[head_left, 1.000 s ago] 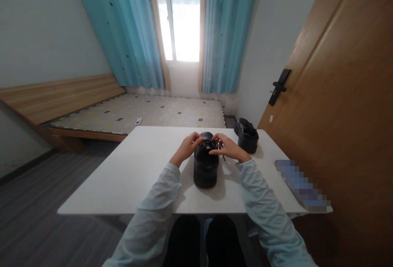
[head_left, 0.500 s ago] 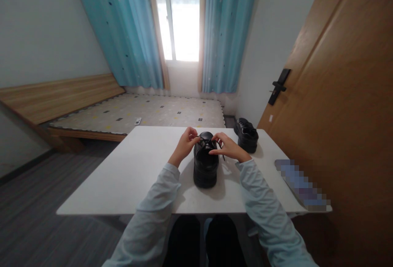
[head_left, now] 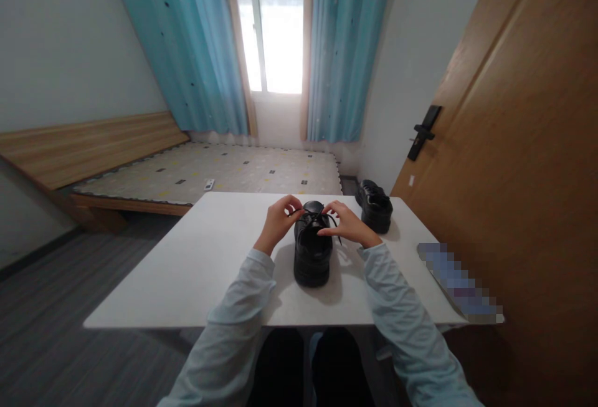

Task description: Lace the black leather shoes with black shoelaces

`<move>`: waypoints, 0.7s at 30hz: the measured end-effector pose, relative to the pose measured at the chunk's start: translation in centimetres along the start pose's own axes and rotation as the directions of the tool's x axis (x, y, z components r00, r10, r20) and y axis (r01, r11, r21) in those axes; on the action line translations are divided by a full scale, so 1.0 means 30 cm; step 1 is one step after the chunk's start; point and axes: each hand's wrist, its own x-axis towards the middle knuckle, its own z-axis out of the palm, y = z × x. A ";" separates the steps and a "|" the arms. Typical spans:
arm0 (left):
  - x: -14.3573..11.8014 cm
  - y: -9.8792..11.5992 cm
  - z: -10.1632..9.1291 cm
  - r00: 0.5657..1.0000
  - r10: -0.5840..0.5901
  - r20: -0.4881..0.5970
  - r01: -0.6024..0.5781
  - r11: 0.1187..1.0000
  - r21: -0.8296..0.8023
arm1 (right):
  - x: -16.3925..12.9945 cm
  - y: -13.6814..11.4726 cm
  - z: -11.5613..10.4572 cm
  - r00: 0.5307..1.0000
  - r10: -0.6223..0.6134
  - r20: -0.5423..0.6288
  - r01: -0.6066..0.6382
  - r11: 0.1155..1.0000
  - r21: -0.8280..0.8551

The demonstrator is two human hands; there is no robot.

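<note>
- Nearest me, both pale blue sleeves reach forward over the near edge of the white table [head_left: 196, 270].
- A black shoe [head_left: 312, 257] stands in the middle of the table with its heel toward me and its toe pointing at the far edge.
- My left hand [head_left: 276, 223] is at the shoe's left side, fingers pressed together on a thin black lace [head_left: 299, 212] that runs taut from it toward the shoe's top.
- My right hand [head_left: 346, 225] sits at the shoe's right side, thumb and forefinger pinching the other lace end (a short dark tail hangs just below the hand).
- A blurred flat object [head_left: 460, 282] lies along the table's right edge, near the front right corner; I cannot tell what it is.
- A second black shoe [head_left: 374, 205] rests near the far right corner, well apart from both hands.
- Beyond the far edge I see a low bed [head_left: 224, 170] with a patterned cover, a small white item on it.
- Farthest off, teal curtains [head_left: 346, 45] frame a bright window.
</note>
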 end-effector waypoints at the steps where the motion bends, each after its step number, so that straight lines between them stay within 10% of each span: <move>1: 0.000 0.002 -0.003 1.000 0.008 0.010 -0.009 1.000 0.027 | 0.001 0.002 0.001 1.000 0.008 -0.001 -0.008 1.000 0.005; 17: 0.000 -0.069 -0.004 0.915 -0.214 0.343 0.227 0.974 0.004 | -0.006 0.008 0.001 1.000 0.003 0.007 -0.003 0.997 0.083; 21: 0.007 -0.064 -0.008 0.933 -0.234 0.274 0.264 0.962 -0.075 | -0.006 0.013 0.002 1.000 0.004 0.012 -0.005 0.996 0.093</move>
